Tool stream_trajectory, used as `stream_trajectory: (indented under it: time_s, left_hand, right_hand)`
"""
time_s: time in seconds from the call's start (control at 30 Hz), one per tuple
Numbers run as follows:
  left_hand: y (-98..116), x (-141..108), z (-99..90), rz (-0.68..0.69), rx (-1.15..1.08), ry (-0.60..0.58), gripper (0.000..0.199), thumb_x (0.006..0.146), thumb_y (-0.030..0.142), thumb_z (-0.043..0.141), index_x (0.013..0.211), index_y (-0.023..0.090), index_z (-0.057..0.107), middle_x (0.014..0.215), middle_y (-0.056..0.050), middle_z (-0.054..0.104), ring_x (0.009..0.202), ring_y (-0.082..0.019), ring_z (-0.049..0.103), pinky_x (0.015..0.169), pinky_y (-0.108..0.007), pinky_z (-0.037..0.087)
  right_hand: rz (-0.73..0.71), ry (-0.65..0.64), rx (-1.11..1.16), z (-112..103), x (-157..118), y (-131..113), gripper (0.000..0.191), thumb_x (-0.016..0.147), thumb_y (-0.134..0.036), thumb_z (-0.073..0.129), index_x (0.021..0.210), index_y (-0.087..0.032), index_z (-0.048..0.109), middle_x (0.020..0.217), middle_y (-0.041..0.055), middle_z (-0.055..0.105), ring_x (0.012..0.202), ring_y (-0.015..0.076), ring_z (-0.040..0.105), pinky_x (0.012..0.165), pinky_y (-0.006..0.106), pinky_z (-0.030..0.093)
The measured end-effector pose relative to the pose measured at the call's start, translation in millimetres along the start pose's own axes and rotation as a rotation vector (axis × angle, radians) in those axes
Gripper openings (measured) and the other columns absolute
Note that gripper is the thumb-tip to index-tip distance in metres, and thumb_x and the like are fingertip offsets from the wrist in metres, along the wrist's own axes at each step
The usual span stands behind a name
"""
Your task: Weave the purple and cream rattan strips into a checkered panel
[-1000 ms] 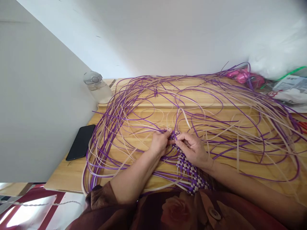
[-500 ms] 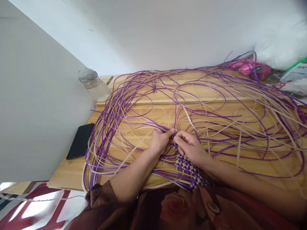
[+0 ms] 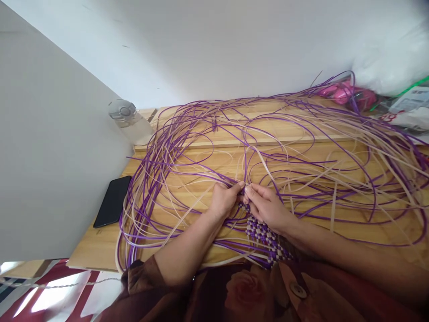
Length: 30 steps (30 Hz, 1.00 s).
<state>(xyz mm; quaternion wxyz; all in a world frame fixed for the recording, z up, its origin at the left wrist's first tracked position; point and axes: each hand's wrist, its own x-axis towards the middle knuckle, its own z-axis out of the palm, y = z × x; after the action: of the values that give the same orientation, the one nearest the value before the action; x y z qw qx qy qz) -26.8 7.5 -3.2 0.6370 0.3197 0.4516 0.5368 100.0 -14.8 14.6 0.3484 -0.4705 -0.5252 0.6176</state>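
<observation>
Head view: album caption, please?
Left hand and right hand meet at a purple-and-beige woven piece amid loose strands.

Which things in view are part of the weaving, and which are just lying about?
In the job:
- left hand and right hand, pinching at the far end
- purple-and-beige woven piece
- purple strands
- beige strands

Apparently just lying about:
- black smartphone
- lidded clear bottle
- pink item, unclear what
- green-edged plastic bag
</observation>
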Motion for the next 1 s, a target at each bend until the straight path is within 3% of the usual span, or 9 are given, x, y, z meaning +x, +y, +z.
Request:
stream_trajectory:
  time_s: [0.13, 0.27, 0.43, 0.53, 0.6, 0.7, 0.77, 0.87, 1.0]
  left_hand:
    - [0.2, 2.4, -2.6, -0.004, -0.011, -0.090, 0.032, 0.065, 0.040, 0.078, 0.060, 0.011, 0.064, 0.056, -0.003, 0.062, 0.046, -0.011, 0.054, 0.049, -0.025, 0.048]
    - [6.5, 2.7, -3.0, -0.041, -0.064, 0.006, 0.034, 0.058, 0.039, 0.083, 0.069, 0.011, 0.068, 0.065, -0.003, 0.064, 0.057, -0.012, 0.058, 0.050, -0.023, 0.052]
    - [10.1, 0.4, -3.0, -0.046, -0.038, -0.047, 0.036, 0.058, 0.038, 0.084, 0.077, 0.010, 0.070, 0.074, -0.006, 0.067, 0.062, -0.013, 0.061, 0.050, -0.021, 0.051]
    - [9.5, 1.3, -4.1, -0.055, -0.030, -0.056, 0.034, 0.057, 0.036, 0.084, 0.075, 0.011, 0.070, 0.073, -0.005, 0.067, 0.062, -0.012, 0.060, 0.051, -0.021, 0.051]
    - [9.4, 2.9, -4.3, -0.087, -0.044, -0.026, 0.033, 0.054, 0.035, 0.085, 0.070, 0.011, 0.068, 0.069, -0.004, 0.064, 0.060, -0.012, 0.059, 0.051, -0.022, 0.052]
    - [10.1, 5.3, -3.3, -0.113, -0.091, 0.023, 0.032, 0.050, 0.030, 0.087, 0.065, 0.011, 0.065, 0.066, -0.003, 0.061, 0.060, -0.011, 0.059, 0.051, -0.021, 0.053]
    - [10.8, 5.9, -2.6, -0.108, -0.117, 0.042, 0.033, 0.049, 0.029, 0.087, 0.066, 0.011, 0.065, 0.066, -0.002, 0.060, 0.060, -0.011, 0.058, 0.051, -0.020, 0.052]
    - [10.8, 5.4, -3.5, -0.104, -0.127, 0.070, 0.036, 0.050, 0.031, 0.088, 0.068, 0.011, 0.064, 0.066, -0.001, 0.059, 0.060, -0.010, 0.057, 0.052, -0.021, 0.053]
    - [10.2, 4.6, -6.4, -0.085, -0.101, 0.008, 0.037, 0.057, 0.036, 0.086, 0.076, 0.011, 0.067, 0.075, -0.004, 0.063, 0.066, -0.012, 0.060, 0.054, -0.022, 0.055]
  right_hand:
    - [0.129, -0.148, -0.096, -22.0, 7.9, -11.2, 0.044, 0.089, -0.060, 0.042, 0.081, -0.019, 0.055, 0.038, -0.0069, 0.043, 0.026, 0.0065, 0.030, 0.030, 0.019, 0.018]
    - [0.013, -0.053, -0.331, -49.6, 33.5, -28.2, 0.039, 0.086, -0.055, 0.052, 0.084, -0.017, 0.058, 0.067, -0.0009, 0.061, 0.035, 0.0054, 0.045, 0.034, 0.020, 0.029]
    - [-0.087, -0.099, -0.412, -43.0, 54.8, -37.0, 0.032, 0.082, -0.048, 0.060, 0.075, -0.017, 0.055, 0.050, -0.0061, 0.047, 0.040, 0.0060, 0.040, 0.040, 0.020, 0.029]
    - [-0.141, -0.089, -0.412, -39.6, 69.0, -36.7, 0.029, 0.080, -0.045, 0.063, 0.075, -0.018, 0.055, 0.053, -0.0050, 0.051, 0.042, 0.0068, 0.043, 0.042, 0.020, 0.031]
    - [-0.199, 0.051, -0.422, -48.9, 89.3, -40.2, 0.025, 0.079, -0.041, 0.065, 0.076, -0.017, 0.057, 0.056, -0.0044, 0.053, 0.044, 0.0069, 0.043, 0.043, 0.020, 0.031]
    - [-0.238, 0.496, -0.391, -71.9, 129.2, -53.8, 0.024, 0.075, -0.032, 0.072, 0.068, -0.016, 0.054, 0.058, -0.0032, 0.053, 0.046, 0.0061, 0.042, 0.044, 0.020, 0.031]
    - [-0.183, 0.573, -0.327, -81.7, 148.8, -64.9, 0.026, 0.075, -0.027, 0.073, 0.066, -0.016, 0.051, 0.060, -0.0025, 0.054, 0.045, 0.0053, 0.040, 0.043, 0.019, 0.030]
    - [-0.073, 0.444, -0.228, -79.6, 152.5, -74.8, 0.026, 0.085, -0.036, 0.064, 0.071, -0.017, 0.051, 0.064, 0.0004, 0.058, 0.041, 0.0059, 0.041, 0.039, 0.020, 0.028]
    - [0.057, 0.026, -0.120, -66.2, 122.3, -66.7, 0.036, 0.091, -0.050, 0.050, 0.086, -0.015, 0.061, 0.079, 0.0065, 0.065, 0.047, 0.0074, 0.052, 0.038, 0.019, 0.032]
